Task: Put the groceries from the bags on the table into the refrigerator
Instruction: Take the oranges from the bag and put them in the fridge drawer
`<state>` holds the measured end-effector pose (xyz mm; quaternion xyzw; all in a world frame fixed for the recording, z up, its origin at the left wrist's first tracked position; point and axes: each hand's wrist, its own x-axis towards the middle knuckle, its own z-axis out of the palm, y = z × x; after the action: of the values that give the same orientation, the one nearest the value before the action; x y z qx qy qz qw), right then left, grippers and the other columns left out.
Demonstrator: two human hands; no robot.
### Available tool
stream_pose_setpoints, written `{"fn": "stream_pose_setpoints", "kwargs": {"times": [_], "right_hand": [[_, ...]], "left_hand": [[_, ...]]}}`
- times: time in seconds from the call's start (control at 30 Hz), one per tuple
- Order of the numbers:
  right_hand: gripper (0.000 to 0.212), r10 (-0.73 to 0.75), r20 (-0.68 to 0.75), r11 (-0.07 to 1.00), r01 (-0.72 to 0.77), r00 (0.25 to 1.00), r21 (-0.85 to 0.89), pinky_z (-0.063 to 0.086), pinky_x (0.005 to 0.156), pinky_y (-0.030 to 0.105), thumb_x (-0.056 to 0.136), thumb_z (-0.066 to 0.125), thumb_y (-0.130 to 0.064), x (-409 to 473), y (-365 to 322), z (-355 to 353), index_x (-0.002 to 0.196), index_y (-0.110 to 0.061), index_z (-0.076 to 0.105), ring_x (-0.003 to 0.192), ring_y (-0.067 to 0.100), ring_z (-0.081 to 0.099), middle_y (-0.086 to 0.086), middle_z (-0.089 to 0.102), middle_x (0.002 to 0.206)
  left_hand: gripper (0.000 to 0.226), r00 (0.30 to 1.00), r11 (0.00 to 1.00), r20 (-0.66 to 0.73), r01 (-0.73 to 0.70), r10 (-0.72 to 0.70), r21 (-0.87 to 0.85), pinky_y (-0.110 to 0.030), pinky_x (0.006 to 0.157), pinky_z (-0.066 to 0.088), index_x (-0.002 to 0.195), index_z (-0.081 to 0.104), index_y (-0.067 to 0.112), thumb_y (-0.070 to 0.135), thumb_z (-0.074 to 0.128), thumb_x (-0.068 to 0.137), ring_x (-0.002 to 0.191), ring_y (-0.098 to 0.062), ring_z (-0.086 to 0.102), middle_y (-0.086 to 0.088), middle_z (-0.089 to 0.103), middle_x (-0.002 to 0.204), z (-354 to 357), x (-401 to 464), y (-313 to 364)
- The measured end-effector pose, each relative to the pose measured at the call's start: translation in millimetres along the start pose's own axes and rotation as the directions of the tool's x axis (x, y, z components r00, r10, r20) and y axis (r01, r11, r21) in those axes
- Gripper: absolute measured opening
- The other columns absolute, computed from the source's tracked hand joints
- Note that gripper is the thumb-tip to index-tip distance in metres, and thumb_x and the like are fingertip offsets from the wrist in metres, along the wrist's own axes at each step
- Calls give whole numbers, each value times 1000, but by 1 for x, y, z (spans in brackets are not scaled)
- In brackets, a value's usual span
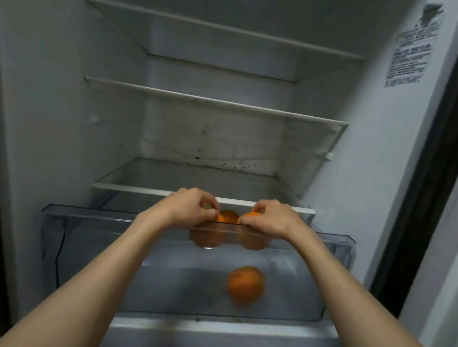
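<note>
The refrigerator stands open, with its clear crisper drawer (54,237) pulled out at the bottom. Both my hands reach over the drawer's front rim, close together. My left hand (190,207) grips an orange (229,217) with curled fingers. My right hand (271,219) grips a second orange (254,215) just to the right of it. The lower halves of both fruits show through the drawer's wall. A third orange (246,284) lies lower inside the drawer, toward the right, and looks blurred.
Three glass shelves are bare: the top shelf (224,28), the middle shelf (214,102) and the lowest shelf (131,189) just above the drawer. A label (412,52) is stuck on the right inner wall. The dark door frame (442,174) runs down the right side.
</note>
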<state>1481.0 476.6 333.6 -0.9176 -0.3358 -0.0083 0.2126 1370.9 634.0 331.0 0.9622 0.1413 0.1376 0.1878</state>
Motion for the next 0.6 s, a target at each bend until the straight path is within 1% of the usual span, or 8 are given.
{"fn": "stream_pose_setpoints", "kwargs": {"times": [0.07,0.13,0.2,0.27,0.33,0.47,0.53,0.6], "right_hand": [[41,16,86,999,-13,996,-37,51,84,36,79,55,-54,8,0,2,91,-18,70,95,24,61,6,67,101],[39,34,95,998,-29,995,-59,49,75,34,78,51,-54,12,0,5,70,-19,65,83,23,62,6,66,87],[43,23,71,997,-17,997,-79,46,69,33,83,47,-53,13,1,8,58,-19,54,73,22,61,4,62,73],[47,-2,39,995,5,999,-98,45,69,32,88,42,-54,9,1,9,58,-20,48,72,22,60,2,59,71],[49,-32,7,991,33,999,-129,45,72,33,91,36,-57,4,0,9,58,-21,47,79,23,60,3,62,80],[55,-124,-149,982,100,981,-157,44,76,35,94,26,-56,-16,-2,12,62,-23,57,90,28,62,7,68,90],[56,-189,-261,962,125,947,-242,39,75,35,96,22,-53,-29,-3,17,79,-25,66,95,31,61,9,69,95],[59,-286,-377,921,144,881,-361,37,81,36,97,14,-48,-39,-1,29,97,-23,68,100,30,60,8,70,100]], "left_hand": [[25,988,996,143,73,-65,-55,-25,66,51,95,70,23,30,46,93,78,-21,67,0,70,84,0,1,1],[43,946,980,291,174,-141,-92,-24,55,49,97,69,12,38,35,98,66,-21,67,0,71,76,0,2,5],[56,940,976,296,203,-172,-79,-24,54,47,93,68,10,48,28,98,61,-19,66,0,71,71,1,1,8],[53,977,987,154,158,-150,-41,-26,61,49,89,67,12,48,29,98,60,-16,64,3,67,64,3,-3,9],[50,996,995,-47,76,-72,72,-31,74,50,92,68,18,50,30,96,72,-17,63,1,66,71,5,-8,6],[39,952,980,-301,-2,63,197,-31,56,36,81,59,21,44,31,97,76,-26,59,-2,62,74,9,-22,8],[36,918,950,-376,-3,126,311,-32,62,38,95,61,24,42,30,97,88,-26,61,-1,66,90,15,-32,8],[44,884,907,-422,-8,204,421,-34,80,42,116,59,27,44,24,96,105,-23,59,1,66,111,24,-43,3]]}}
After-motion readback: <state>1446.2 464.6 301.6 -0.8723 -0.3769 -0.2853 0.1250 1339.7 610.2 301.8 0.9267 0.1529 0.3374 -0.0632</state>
